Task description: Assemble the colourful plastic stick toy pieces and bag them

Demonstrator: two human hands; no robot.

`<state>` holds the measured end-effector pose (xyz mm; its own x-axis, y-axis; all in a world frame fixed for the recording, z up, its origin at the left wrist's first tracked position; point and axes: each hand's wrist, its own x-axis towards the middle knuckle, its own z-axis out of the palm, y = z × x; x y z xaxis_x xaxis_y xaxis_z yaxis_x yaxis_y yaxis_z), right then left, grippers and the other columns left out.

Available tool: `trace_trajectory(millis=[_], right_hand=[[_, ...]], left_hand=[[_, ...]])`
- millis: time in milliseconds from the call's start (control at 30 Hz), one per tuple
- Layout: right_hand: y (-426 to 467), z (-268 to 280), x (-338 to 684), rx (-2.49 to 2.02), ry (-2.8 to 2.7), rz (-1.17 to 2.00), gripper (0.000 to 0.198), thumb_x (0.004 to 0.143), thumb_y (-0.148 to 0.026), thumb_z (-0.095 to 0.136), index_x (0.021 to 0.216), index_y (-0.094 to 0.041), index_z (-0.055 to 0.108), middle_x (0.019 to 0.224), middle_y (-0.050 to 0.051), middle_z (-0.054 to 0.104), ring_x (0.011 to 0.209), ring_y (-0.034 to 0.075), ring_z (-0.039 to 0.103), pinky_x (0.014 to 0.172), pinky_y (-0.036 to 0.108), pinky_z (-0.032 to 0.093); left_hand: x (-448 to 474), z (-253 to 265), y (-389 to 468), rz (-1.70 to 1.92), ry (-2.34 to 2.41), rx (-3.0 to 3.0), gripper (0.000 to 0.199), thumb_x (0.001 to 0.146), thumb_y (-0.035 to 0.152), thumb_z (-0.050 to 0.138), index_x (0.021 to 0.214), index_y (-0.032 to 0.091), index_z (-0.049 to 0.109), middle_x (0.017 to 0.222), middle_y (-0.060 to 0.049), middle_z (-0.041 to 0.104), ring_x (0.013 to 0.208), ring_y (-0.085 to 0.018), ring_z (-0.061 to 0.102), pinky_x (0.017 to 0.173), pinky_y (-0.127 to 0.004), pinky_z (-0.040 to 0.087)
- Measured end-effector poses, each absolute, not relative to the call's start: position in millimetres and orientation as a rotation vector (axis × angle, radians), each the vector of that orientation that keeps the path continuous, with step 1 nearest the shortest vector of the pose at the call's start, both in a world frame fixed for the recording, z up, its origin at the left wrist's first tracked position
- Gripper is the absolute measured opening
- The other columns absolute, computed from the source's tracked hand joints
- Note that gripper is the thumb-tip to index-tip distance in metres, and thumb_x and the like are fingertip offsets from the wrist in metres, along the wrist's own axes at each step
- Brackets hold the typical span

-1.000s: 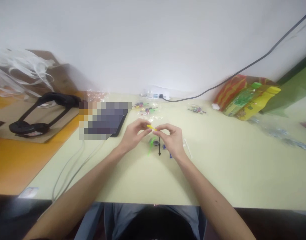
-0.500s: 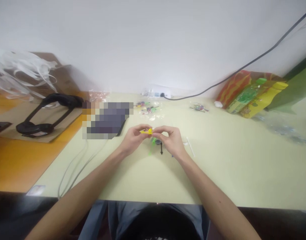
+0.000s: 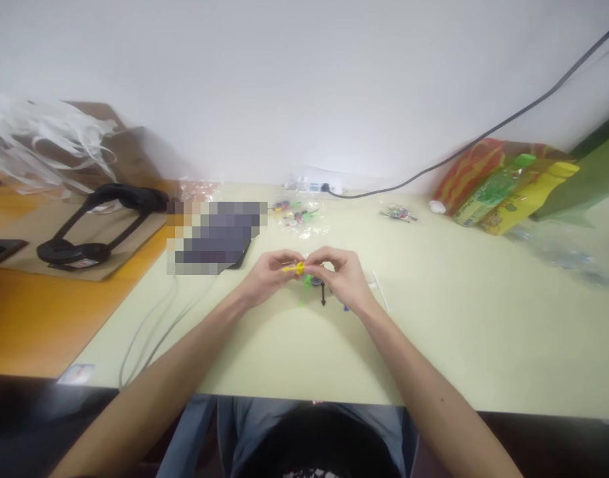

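Note:
Between my two hands, above the table, is a small yellow plastic piece [image 3: 300, 267]. My left hand [image 3: 270, 275] pinches its left side between thumb and fingers. My right hand [image 3: 338, 277] grips the right end with thumb and forefinger. Under the hands lie a bright green plastic piece [image 3: 307, 284] and a black piece with an arrow-like tip [image 3: 323, 294], both partly covered. A small blue bit [image 3: 346, 308] shows beside my right wrist. To the right of that hand rests a thin white stick [image 3: 381, 292].
Clear bags of colourful small parts [image 3: 299, 216] lie near the wall, with another bundle [image 3: 399, 213] to their right. A blurred dark flat object [image 3: 217, 236] is at the left. A black headset-like frame [image 3: 103, 226], a power strip [image 3: 312, 183] and a green-capped bottle [image 3: 496, 190] stand around.
The yellow piece has turned a little between my fingertips. Both hands stay in nearly the same place, and the whole view has shifted slightly.

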<state>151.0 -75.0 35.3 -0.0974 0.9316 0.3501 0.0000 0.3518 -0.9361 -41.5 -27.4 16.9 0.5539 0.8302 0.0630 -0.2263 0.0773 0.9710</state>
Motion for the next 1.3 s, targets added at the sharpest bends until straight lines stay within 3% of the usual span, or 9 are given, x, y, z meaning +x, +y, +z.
trace_trajectory(millis=[267, 567, 867, 1000, 1067, 1300], right_hand=[[-77, 34, 152, -0.883, -1.523, 0.960, 0.016, 0.089, -0.036, 0.070, 0.081, -0.023, 0.077, 0.087, 0.003, 0.074, 0.085, 0.019, 0.066, 0.085, 0.035, 0.051], [-79, 35, 152, -0.976, -1.605, 0.981, 0.015, 0.088, -0.034, 0.070, 0.079, -0.022, 0.073, 0.084, 0.001, 0.074, 0.081, 0.018, 0.066, 0.081, 0.032, 0.050], [-76, 30, 156, -1.009, -1.926, 0.492, 0.012, 0.096, -0.030, 0.064, 0.086, -0.024, 0.067, 0.091, 0.002, 0.074, 0.090, 0.021, 0.067, 0.092, 0.037, 0.044], [-71, 28, 157, -1.143, -1.770, 0.255, 0.018, 0.095, -0.036, 0.066, 0.110, -0.025, 0.067, 0.117, 0.008, 0.072, 0.115, 0.027, 0.060, 0.100, 0.041, 0.042], [-70, 26, 158, -1.209, -1.745, 0.170, 0.017, 0.098, -0.035, 0.063, 0.111, -0.025, 0.067, 0.119, 0.008, 0.071, 0.117, 0.027, 0.057, 0.101, 0.041, 0.040], [-74, 14, 157, -1.270, -2.151, 0.153, 0.015, 0.100, -0.027, 0.060, 0.110, -0.024, 0.071, 0.114, 0.008, 0.072, 0.115, 0.028, 0.053, 0.101, 0.047, 0.032]], left_hand=[[-47, 10, -23, 0.817, 0.576, 1.181, 0.030, 0.074, 0.039, 0.088, 0.095, 0.019, 0.078, 0.096, -0.009, 0.072, 0.088, -0.020, 0.067, 0.081, -0.033, 0.052], [-53, 17, -22, 0.739, 0.592, 1.324, 0.031, 0.073, 0.041, 0.089, 0.090, 0.017, 0.077, 0.083, -0.007, 0.069, 0.074, -0.016, 0.063, 0.071, -0.030, 0.049], [-60, 20, -18, 0.633, 0.607, 1.577, 0.029, 0.081, 0.041, 0.082, 0.094, 0.016, 0.077, 0.092, -0.010, 0.072, 0.084, -0.022, 0.066, 0.076, -0.033, 0.050], [-68, 23, -11, 0.905, 0.750, 1.618, 0.031, 0.080, 0.041, 0.082, 0.098, 0.017, 0.076, 0.097, -0.010, 0.072, 0.087, -0.022, 0.067, 0.080, -0.034, 0.052], [-75, 24, -7, 1.007, 0.853, 1.699, 0.031, 0.080, 0.041, 0.082, 0.101, 0.019, 0.075, 0.100, -0.010, 0.072, 0.091, -0.022, 0.067, 0.083, -0.033, 0.053], [-86, 16, -2, 0.685, 0.928, 2.248, 0.021, 0.084, 0.035, 0.071, 0.099, 0.021, 0.076, 0.098, -0.007, 0.071, 0.084, -0.019, 0.068, 0.082, -0.031, 0.054]])
